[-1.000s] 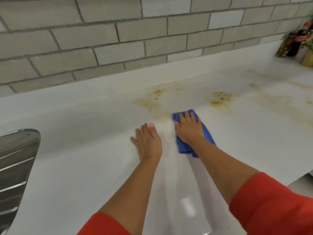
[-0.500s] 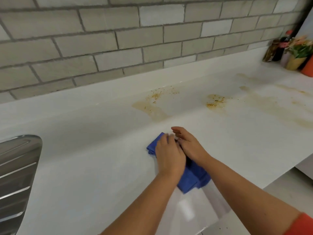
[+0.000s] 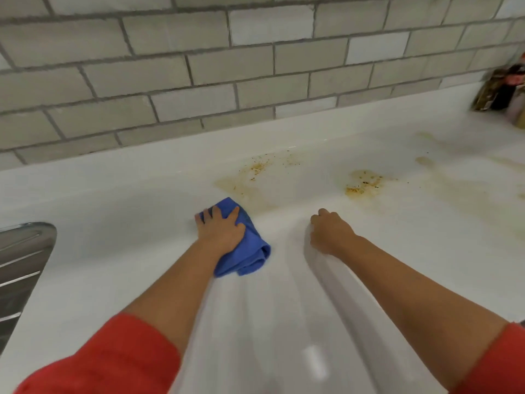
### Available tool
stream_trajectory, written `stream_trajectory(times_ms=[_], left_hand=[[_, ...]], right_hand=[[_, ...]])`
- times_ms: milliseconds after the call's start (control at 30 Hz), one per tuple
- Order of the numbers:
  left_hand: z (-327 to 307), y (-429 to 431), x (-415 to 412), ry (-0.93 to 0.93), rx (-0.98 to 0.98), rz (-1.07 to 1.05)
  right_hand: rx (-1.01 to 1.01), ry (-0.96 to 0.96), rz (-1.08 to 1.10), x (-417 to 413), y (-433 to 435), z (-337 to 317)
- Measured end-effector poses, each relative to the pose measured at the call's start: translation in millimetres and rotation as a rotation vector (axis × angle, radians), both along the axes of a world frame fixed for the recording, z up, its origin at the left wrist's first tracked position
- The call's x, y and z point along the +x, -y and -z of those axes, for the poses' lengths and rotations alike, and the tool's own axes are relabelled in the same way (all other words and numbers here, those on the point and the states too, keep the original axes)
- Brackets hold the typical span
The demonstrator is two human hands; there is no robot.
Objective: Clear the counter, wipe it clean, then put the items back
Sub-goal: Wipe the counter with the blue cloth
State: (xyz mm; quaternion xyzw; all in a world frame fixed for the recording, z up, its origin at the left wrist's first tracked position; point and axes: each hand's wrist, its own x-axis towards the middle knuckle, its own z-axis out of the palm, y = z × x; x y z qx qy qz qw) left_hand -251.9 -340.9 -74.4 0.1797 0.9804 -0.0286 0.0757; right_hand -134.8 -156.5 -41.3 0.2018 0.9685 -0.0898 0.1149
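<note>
A crumpled blue cloth [image 3: 247,258] lies on the white counter [image 3: 113,260], left of centre. My left hand [image 3: 221,229] presses down on it with spread, fairly straight fingers, covering its far half. My right hand [image 3: 329,234] rests on the bare counter about a hand's width to the right, its fingers curled under and holding nothing. Brown stains with crumbs lie just beyond the hands: one patch [image 3: 255,173] past the cloth, another [image 3: 363,183] further right. Fainter smears [image 3: 443,166] reach toward the right end.
A steel sink drainer [image 3: 22,260] sits at the left edge. Dark bottles [image 3: 500,89] stand at the far right against the grey tile wall [image 3: 255,66]. The counter's front edge runs below my forearms.
The cloth passed from my right hand to my left. My hands came together over it, then parted; the left slid it left and away, and the right moved off to the right.
</note>
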Motion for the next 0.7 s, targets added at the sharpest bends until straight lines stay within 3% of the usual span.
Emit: stream_trajectory(times_ms=[100,233,333,500,600,700], left_hand=[[3,-55,15,-0.001,0.036,-0.110],[11,-87,79,-0.060,0.194,0.154],[14,-63,106,-0.020,0.237,0.252],[12,-14,43,-0.073,0.182,-0.051],[7,-36,8,-0.007,0.140,-0.175],[6,-78,1,0.006,0.141,-0.160]], right_hand=[[0.029,-0.005,-0.039,-1,-3,0],[-0.005,0.029,-0.113,-3,-19,-8],[-0.035,0.029,-0.154,-4,-28,-11],[-0.055,0.037,-0.186,-2,-32,-12],[-0.034,0.048,-0.199,-2,-28,-11],[-0.024,0.037,-0.198,-2,-23,-8]])
